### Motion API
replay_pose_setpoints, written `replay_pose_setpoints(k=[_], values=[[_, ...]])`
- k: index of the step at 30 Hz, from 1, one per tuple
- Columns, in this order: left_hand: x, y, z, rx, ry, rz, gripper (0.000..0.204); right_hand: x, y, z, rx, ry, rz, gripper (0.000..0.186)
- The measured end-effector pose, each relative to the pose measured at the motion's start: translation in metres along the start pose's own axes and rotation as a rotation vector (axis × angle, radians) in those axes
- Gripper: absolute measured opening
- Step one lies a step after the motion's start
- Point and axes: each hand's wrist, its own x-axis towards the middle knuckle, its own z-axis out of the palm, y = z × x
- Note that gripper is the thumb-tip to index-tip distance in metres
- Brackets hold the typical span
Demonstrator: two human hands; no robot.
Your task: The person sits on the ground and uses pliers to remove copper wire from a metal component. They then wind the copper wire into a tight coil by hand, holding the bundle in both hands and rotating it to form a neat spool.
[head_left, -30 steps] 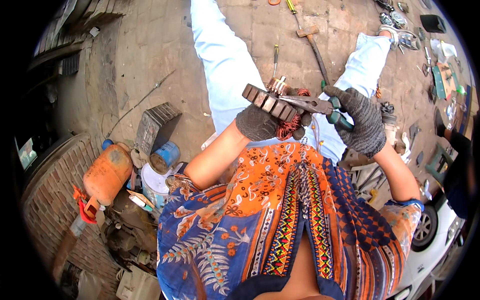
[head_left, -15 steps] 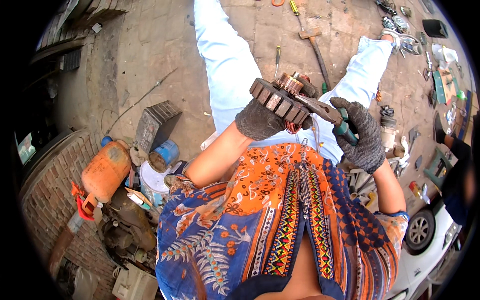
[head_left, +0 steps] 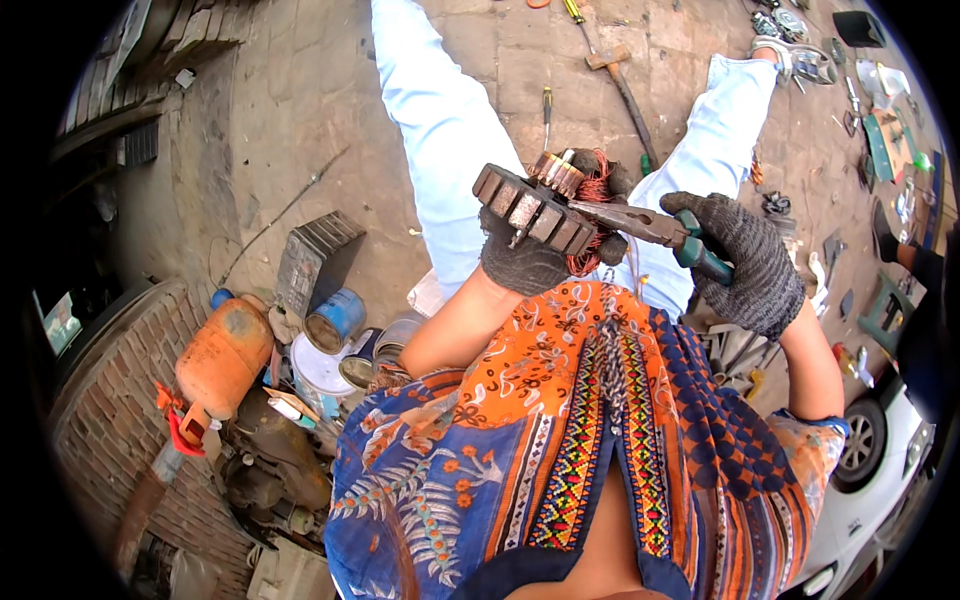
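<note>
In front of my lap, my left hand [head_left: 525, 262], in a dark knitted glove, is closed around a motor armature [head_left: 535, 212]. The armature has a slotted dark metal core, a copper-coloured commutator on top and loose red-brown copper wire [head_left: 594, 190] at its right side. My right hand [head_left: 752, 268], gloved alike, grips the green handles of a pair of pliers [head_left: 640, 222]. The plier jaws point left and their tips meet the armature beside the wire. Whether the jaws pinch a strand cannot be made out.
A hammer [head_left: 628, 95] and a screwdriver [head_left: 547, 118] lie on the paving between my legs. To the left stand an orange gas cylinder [head_left: 225, 352], a blue can [head_left: 338, 318] and a grey metal box [head_left: 312, 265]. Scattered parts and a white car [head_left: 895, 475] are at the right.
The armature has shifted slightly left and turned, so more of its copper wire shows. The pliers have moved with it and lie flatter, tips still at the armature.
</note>
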Motion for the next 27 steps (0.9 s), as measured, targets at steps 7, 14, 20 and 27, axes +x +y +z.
replay_pose_setpoints(k=[7,14,20,27], values=[[0.001,0.004,0.007,0.171,-0.107,-0.005,0.051,0.003,0.014,0.017,0.105,-0.032,-0.117,0.051],[-0.003,0.038,0.017,0.724,-0.154,-0.150,0.044,0.009,0.004,-0.002,0.389,-0.380,0.001,0.056],[-0.004,0.039,0.021,0.320,-0.106,-0.219,0.048,0.012,0.010,-0.014,0.399,-0.471,0.073,0.046],[-0.001,0.049,-0.019,0.234,-0.049,-0.317,0.036,0.021,0.000,-0.023,0.448,-0.594,0.126,0.035]])
